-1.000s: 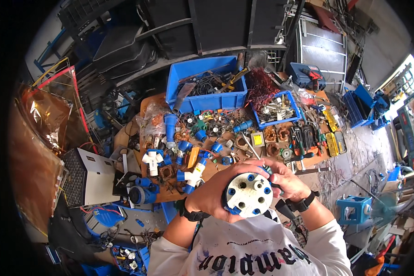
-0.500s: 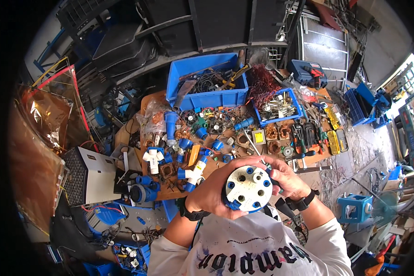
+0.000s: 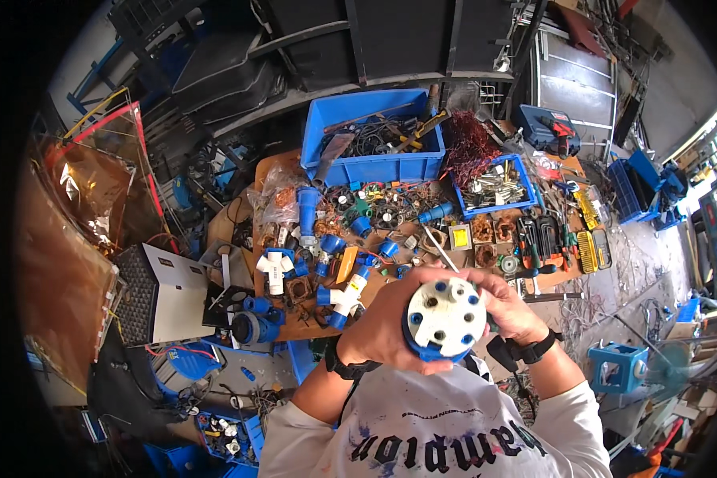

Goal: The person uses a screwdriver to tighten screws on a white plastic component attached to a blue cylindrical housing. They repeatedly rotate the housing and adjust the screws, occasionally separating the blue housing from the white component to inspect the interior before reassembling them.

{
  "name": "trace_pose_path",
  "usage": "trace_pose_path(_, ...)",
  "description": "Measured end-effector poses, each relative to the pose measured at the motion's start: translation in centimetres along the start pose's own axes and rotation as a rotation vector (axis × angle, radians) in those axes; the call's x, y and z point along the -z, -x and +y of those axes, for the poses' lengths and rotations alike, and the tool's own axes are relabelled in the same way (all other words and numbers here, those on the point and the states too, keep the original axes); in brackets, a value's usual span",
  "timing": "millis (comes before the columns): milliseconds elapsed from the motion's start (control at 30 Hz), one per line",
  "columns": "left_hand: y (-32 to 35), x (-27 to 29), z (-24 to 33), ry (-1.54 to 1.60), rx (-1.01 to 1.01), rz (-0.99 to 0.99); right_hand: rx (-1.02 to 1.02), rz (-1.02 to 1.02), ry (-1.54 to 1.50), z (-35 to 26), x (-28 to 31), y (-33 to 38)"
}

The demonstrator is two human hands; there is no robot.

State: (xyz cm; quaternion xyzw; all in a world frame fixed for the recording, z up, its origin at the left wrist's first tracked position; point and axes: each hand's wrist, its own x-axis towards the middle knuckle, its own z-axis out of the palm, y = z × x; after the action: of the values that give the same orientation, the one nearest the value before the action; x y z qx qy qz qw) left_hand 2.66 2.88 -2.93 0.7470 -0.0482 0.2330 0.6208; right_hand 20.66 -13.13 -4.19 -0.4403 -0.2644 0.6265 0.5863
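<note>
A round industrial connector [image 3: 446,316] with a white face, several holes and a blue body is held up near my chest, face toward me. My left hand [image 3: 380,321] wraps around its left side and far edge. On its far right side, my right hand [image 3: 508,307] is closed around a screwdriver [image 3: 440,249]. The thin metal shaft points away over the bench, and most of the handle is hidden in the palm. Fingers of both hands meet behind the connector.
The bench carries a large blue bin [image 3: 374,170] of tools, a small blue tray [image 3: 495,205] of metal parts, white-and-blue connectors [image 3: 276,271], loose wires and a yellow bit case [image 3: 586,251]. A red-and-black drill [image 3: 563,134] lies on a blue case behind. A white box [image 3: 175,291] stands at left.
The connector has shifted slightly right in view and turned a little, its holes now sitting at different angles. Both hands keep their hold, and the background has shifted right as well.
</note>
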Motion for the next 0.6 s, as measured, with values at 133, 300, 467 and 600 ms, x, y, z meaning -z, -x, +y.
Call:
trace_pose_path(133,0.7,-0.5,-0.5,-0.025,0.090,0.249,0.121,0.160,0.255,-0.6,0.5,0.0)
trace_pose_path(300,0.3,-0.6,0.2,0.018,0.175,0.418,0.159,0.363,0.459,-3.7,-1.5,3.5)
trace_pose_path(467,0.3,-0.8,-0.1,-0.036,0.237,0.529,0.215,0.282,0.744,-6.0,-4.1,7.4)
trace_pose_path(600,0.0,-1.0,-0.4,-0.076,0.264,0.565,0.227,0.191,0.985,-8.0,-6.3,8.2)
